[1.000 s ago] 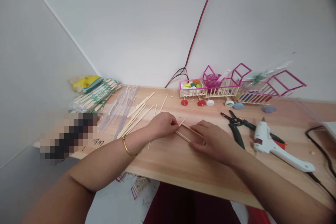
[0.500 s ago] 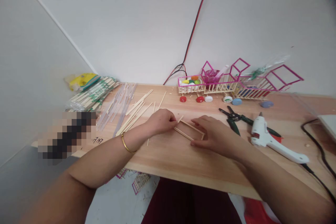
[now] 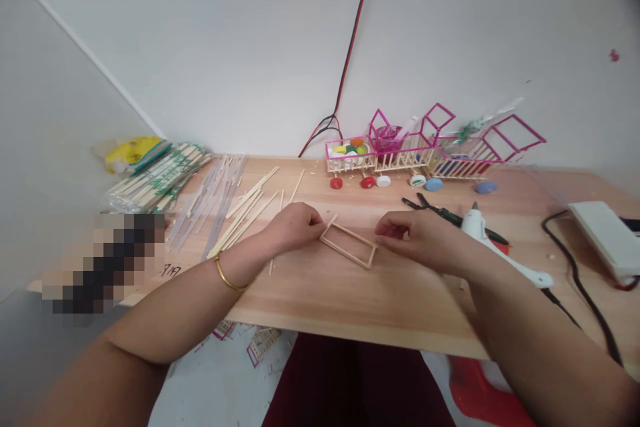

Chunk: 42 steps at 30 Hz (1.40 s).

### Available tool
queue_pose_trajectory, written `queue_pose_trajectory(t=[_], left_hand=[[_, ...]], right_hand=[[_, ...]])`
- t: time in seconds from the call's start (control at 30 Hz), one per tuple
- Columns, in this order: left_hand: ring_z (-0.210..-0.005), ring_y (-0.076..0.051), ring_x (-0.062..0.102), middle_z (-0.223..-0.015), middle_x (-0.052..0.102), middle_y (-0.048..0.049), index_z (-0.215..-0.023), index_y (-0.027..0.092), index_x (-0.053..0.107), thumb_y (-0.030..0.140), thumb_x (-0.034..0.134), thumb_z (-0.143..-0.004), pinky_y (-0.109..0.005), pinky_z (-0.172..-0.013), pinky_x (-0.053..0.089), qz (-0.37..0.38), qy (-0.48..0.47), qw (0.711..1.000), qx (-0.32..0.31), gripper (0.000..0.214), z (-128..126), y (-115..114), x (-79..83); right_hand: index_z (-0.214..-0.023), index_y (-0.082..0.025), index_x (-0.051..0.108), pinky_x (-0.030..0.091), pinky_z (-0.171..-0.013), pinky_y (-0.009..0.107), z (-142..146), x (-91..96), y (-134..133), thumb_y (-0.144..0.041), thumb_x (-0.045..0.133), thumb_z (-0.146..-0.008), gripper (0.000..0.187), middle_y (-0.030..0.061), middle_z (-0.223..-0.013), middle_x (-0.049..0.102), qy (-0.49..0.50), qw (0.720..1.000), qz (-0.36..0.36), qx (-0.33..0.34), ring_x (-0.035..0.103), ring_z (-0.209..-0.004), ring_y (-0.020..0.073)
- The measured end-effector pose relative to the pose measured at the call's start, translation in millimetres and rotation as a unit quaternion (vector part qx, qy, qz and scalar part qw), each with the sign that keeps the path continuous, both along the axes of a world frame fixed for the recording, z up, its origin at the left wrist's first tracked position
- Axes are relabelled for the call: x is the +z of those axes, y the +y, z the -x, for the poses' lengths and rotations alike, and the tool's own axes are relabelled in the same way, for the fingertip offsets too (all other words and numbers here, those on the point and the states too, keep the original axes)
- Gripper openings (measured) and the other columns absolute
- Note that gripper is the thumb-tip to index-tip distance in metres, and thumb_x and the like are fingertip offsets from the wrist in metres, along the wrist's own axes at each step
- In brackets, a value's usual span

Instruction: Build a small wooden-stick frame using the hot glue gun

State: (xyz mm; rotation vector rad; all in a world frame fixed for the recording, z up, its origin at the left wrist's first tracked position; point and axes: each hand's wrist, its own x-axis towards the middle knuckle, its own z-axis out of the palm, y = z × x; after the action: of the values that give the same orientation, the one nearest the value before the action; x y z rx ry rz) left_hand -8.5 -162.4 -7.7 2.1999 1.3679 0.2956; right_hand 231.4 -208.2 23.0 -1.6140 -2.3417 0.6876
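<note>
A small rectangular frame of thin wooden sticks (image 3: 345, 256) lies slantwise on the wooden table. My left hand (image 3: 297, 227) pinches its left end between thumb and fingertips, and a gold bangle circles that wrist. At the other end, my right hand (image 3: 413, 235) is beside the corner, its fingers loosely curled with a gap to the thumb; nothing shows between them. Loose wooden sticks (image 3: 247, 220) lie left of my left hand. Right of my right hand rests a white hot glue gun (image 3: 473, 221), partly hidden by my forearm, with dark-handled pliers (image 3: 440, 210) beside it.
Stick-built carts (image 3: 400, 159) with pink rims and bottle-cap wheels stand along the wall. At the left are clear glue sticks (image 3: 227, 207), bundled sticks in green-printed wrapping (image 3: 170, 177) and a yellow bag (image 3: 135, 153). A white box (image 3: 605, 240) with a black cable sits at the right.
My right hand has drawn back from the frame's right end, which it spanned before. My left hand keeps its pinch on the left end. The view has shifted slightly to the right.
</note>
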Motion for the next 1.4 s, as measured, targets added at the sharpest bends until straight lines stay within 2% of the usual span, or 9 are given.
queue_pose_trajectory(t=[0.23, 0.5, 0.8, 1.1, 1.4], left_hand=[[-0.052, -0.009, 0.045, -0.055, 0.056, -0.0016, -0.062, 0.012, 0.064, 0.032, 0.046, -0.073, -0.021, -0.049, 0.025, 0.000, 0.003, 1.000, 0.003, 0.030, 0.0, -1.4, 2.8], [-0.054, -0.010, 0.046, -0.058, 0.059, -0.0020, -0.066, 0.013, 0.067, 0.033, 0.046, -0.073, -0.021, -0.050, 0.028, 0.002, 0.005, 1.000, 0.004, 0.030, -0.2, -1.0, 4.0], [-0.055, -0.010, 0.048, -0.058, 0.058, -0.0016, -0.064, 0.013, 0.065, 0.032, 0.046, -0.073, -0.021, -0.049, 0.028, -0.003, -0.008, 1.000, -0.004, 0.029, -0.5, -4.0, 7.5], [-0.053, -0.009, 0.044, -0.054, 0.053, -0.0009, -0.060, 0.013, 0.063, 0.033, 0.046, -0.073, -0.021, -0.048, 0.026, -0.003, -0.008, 1.000, 0.000, 0.030, -1.0, -5.3, 9.2], [-0.051, -0.008, 0.039, -0.050, 0.045, 0.0011, -0.055, 0.012, 0.057, 0.031, 0.044, -0.073, -0.021, -0.048, 0.024, -0.009, -0.001, 1.000, -0.004, 0.029, -0.4, -4.2, 9.2]], right_hand=[[-0.096, -0.019, 0.057, 0.040, -0.064, 0.029, 15.7, -7.9, -8.1, -0.050, 0.063, -0.065, 0.044, 0.0057, -0.092, 0.060, -0.047, 0.998, -0.040, 0.022, 0.055, -0.077, 0.0193], [-0.092, -0.019, 0.057, 0.039, -0.064, 0.030, 21.3, -12.8, -10.6, -0.050, 0.061, -0.067, 0.039, 0.0072, -0.091, 0.058, -0.089, 0.995, -0.032, 0.019, 0.055, -0.075, 0.0198], [-0.091, -0.020, 0.055, 0.038, -0.062, 0.028, 21.8, -14.5, -11.7, -0.042, 0.060, -0.069, 0.031, 0.0053, -0.091, 0.058, -0.089, 0.995, -0.046, 0.012, 0.054, -0.075, 0.0188], [-0.095, -0.019, 0.055, 0.038, -0.064, 0.028, 21.3, -16.3, -10.1, -0.042, 0.060, -0.069, 0.036, 0.0075, -0.096, 0.057, -0.082, 0.996, -0.035, 0.016, 0.054, -0.078, 0.0200], [-0.090, -0.019, 0.055, 0.038, -0.060, 0.027, 25.0, -13.7, -11.6, -0.037, 0.058, -0.070, 0.027, 0.0076, -0.094, 0.057, -0.063, 0.997, -0.038, 0.009, 0.054, -0.074, 0.0180]])
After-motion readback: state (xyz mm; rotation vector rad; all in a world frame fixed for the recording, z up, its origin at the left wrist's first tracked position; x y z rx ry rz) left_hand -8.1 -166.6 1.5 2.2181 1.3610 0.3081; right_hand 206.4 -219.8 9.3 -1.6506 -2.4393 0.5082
